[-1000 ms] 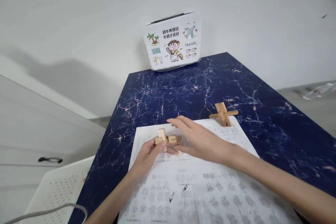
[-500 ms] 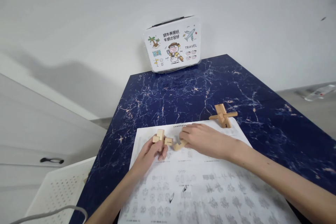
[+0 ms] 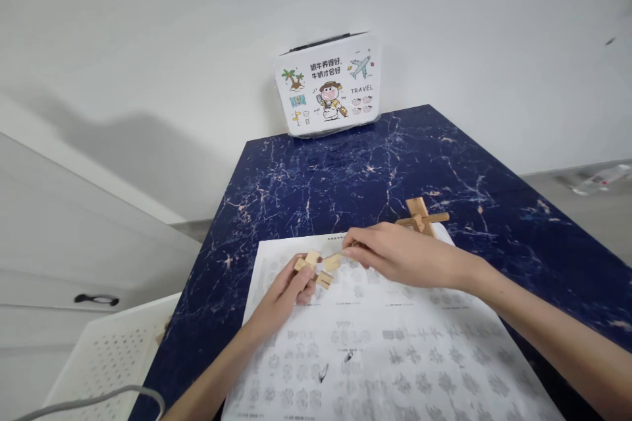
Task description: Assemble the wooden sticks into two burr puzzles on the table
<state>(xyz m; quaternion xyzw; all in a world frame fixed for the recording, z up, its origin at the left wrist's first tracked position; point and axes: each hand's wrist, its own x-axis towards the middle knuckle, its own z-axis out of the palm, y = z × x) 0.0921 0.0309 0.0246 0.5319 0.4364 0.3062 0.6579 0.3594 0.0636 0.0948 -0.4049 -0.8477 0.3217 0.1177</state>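
Note:
My left hand (image 3: 286, 293) is closed on a small cluster of light wooden puzzle pieces (image 3: 312, 267), held just above a printed instruction sheet (image 3: 375, 355). My right hand (image 3: 395, 253) pinches a single wooden bar (image 3: 334, 261) and holds it against the right side of that cluster. Just beyond my right hand, an assembled wooden cross puzzle (image 3: 419, 216) stands at the sheet's far right corner. The sheet lies on a dark blue marbled table (image 3: 345, 171).
A white illustrated card or box (image 3: 328, 84) marked "TRAVEL" leans against the wall at the table's far edge. A white perforated basket (image 3: 93, 368) and a grey cable (image 3: 99, 398) sit low on the left. A clear plastic packet (image 3: 600, 177) lies on the floor, far right.
My right hand went from flat over the pieces to pinching one bar, drew it off to the right, then brought it back against the cluster. The left hand tilted its cluster slightly.

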